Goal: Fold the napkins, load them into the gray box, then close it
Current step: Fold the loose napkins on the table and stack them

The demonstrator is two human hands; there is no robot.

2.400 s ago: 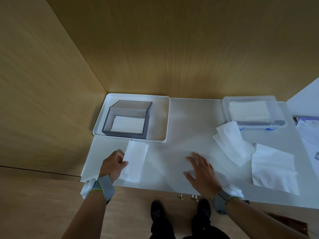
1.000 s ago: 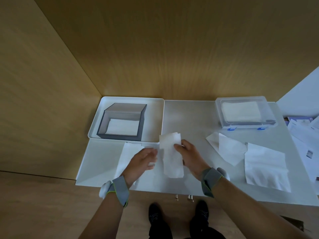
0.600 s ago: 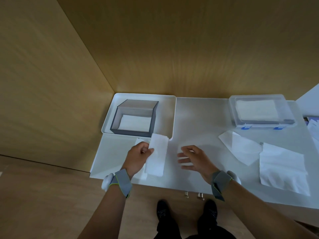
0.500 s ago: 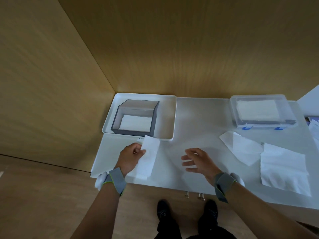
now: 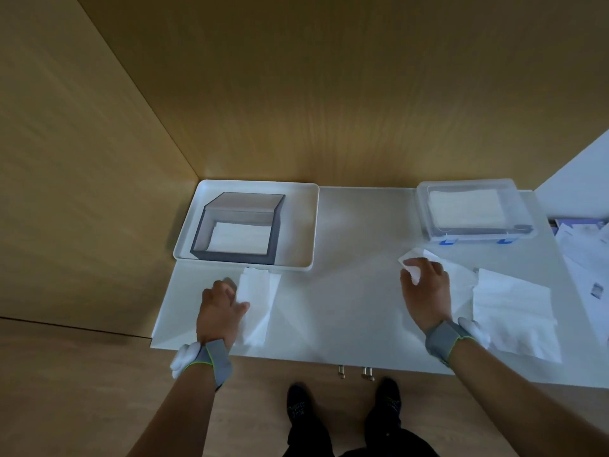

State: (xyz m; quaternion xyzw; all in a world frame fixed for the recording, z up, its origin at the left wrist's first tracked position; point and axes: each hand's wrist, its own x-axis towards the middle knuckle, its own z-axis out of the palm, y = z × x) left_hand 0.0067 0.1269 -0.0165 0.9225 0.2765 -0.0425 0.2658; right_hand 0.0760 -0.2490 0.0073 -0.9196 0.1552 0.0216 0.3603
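The gray box [image 5: 235,253] stands open in a white tray [image 5: 308,225] at the back left, lid tilted up, with a folded white napkin [image 5: 239,237] lying inside. In front of the tray a stack of folded napkins [image 5: 258,298] lies on the table; my left hand [image 5: 219,310] rests flat on its left side. My right hand [image 5: 425,288] pinches the left corner of an unfolded napkin [image 5: 458,275] at the right. Another unfolded napkin [image 5: 514,311] lies spread further right.
A clear plastic bin [image 5: 474,211] with blue latches holds a napkin stack at the back right. Papers [image 5: 586,255] lie at the right edge. Wooden walls close the back and left. The white table's [image 5: 346,291] front edge is near my feet.
My left hand laid the folded napkin on the stack by the tray and now presses it. My right hand moved right and took hold of the unfolded napkin's corner.
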